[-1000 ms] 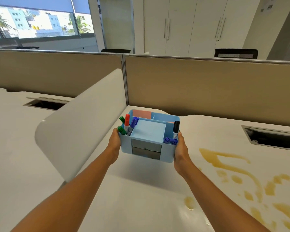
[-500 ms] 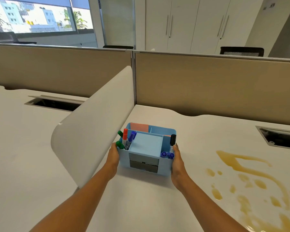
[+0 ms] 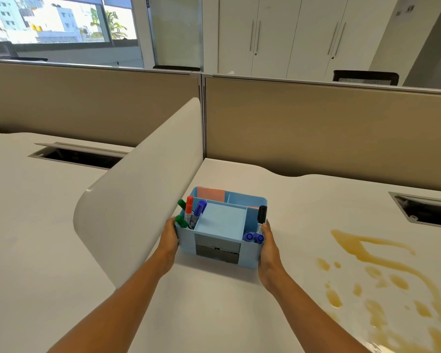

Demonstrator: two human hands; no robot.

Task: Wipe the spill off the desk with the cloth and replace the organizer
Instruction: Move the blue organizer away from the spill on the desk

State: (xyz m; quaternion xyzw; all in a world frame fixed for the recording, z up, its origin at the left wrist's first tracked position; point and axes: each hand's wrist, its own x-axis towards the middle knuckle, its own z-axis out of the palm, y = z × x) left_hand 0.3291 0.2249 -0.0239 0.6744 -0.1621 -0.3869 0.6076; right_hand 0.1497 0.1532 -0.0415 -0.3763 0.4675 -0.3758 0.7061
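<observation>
Against the two short end walls of the organizer (image 3: 220, 231) I have both hands pressed; the left hand (image 3: 169, 236) is flat on the end nearest the white divider panel (image 3: 138, 200), the right hand (image 3: 269, 247) on the opposite end, each wrapped narrowly and holding the blue box between them; the cloth is in neither hand and not in view. The organizer sits low over the desk (image 3: 214, 314), and I cannot tell whether its base is touching; its long axis runs left to right across my line of sight, front panel facing me. Markers (image 3: 192, 212) stand in its left compartment, a black marker (image 3: 261, 216) in its right; pink notes (image 3: 210, 193) lie in the rear section. To the right of the organizer, well apart from it, the brown spill (image 3: 372, 253) spreads unwiped across the desk; the right hand is the nearer one to it. I judge the organizer is being parked clear of the spill; wiping is not yet begun; the coming move turns rightward from the organizer.
</observation>
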